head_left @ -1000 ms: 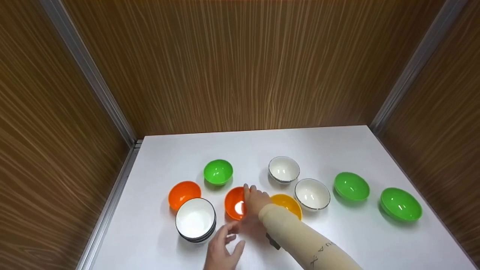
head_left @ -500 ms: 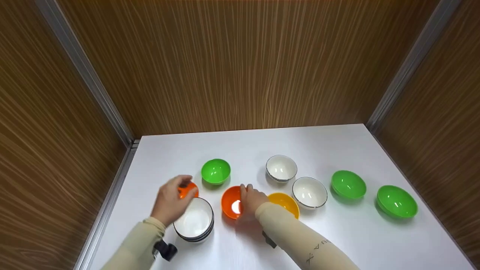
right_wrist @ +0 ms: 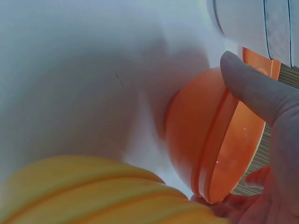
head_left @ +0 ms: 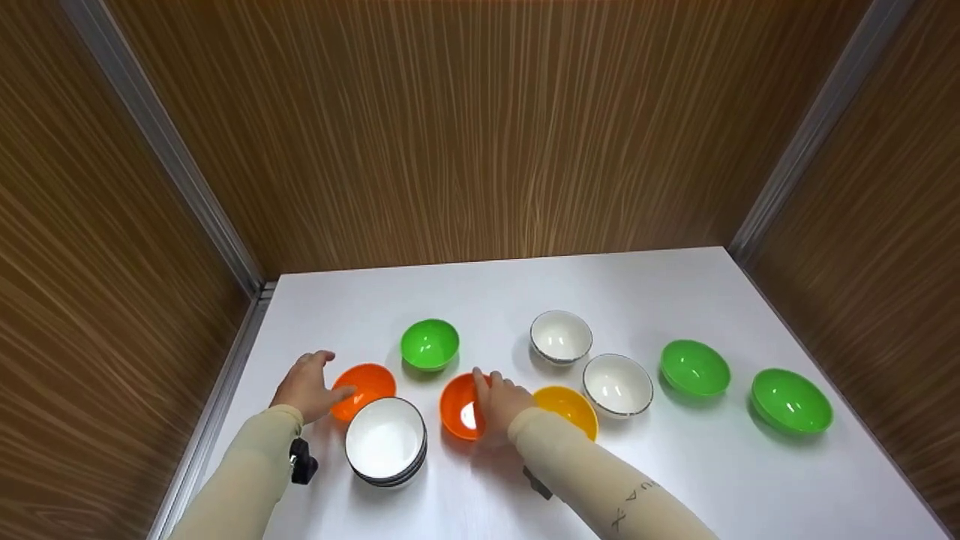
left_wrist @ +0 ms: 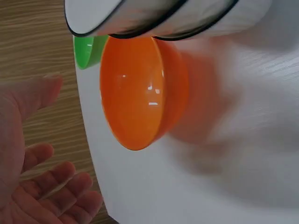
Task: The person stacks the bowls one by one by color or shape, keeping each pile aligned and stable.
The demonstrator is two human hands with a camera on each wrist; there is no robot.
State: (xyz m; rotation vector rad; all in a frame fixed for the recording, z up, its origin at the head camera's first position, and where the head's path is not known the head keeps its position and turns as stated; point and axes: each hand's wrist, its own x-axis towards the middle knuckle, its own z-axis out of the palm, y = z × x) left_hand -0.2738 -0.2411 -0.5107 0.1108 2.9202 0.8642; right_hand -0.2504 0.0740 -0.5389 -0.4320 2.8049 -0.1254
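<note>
My right hand (head_left: 504, 409) grips the middle orange bowls (head_left: 457, 405) by the rim. In the right wrist view, a double rim shows on these nested orange bowls (right_wrist: 198, 123); the thumb lies at one side and fingertips at the opposite side. My left hand (head_left: 306, 390) is spread beside the left orange bowl (head_left: 369, 386), holding nothing. From the left wrist, the fingers (left_wrist: 70, 191) are apart from that orange bowl (left_wrist: 133, 93). A stack of white bowls with dark rims (head_left: 386, 439) stands just in front of the left orange bowl and partly covers it.
Yellow bowls (right_wrist: 84, 191) are stacked right of my right hand, partly behind the forearm in the head view. A green bowl (head_left: 430, 343) sits behind; white bowls (head_left: 561, 336) and two more green bowls (head_left: 695, 367) stand right. Wood-grain panels (head_left: 480, 135) enclose the white table (head_left: 337, 307).
My left hand has moved from in front of the middle orange bowls, over the white stack, to the outer side of the left orange bowl. My right hand stays at the middle bowls.
</note>
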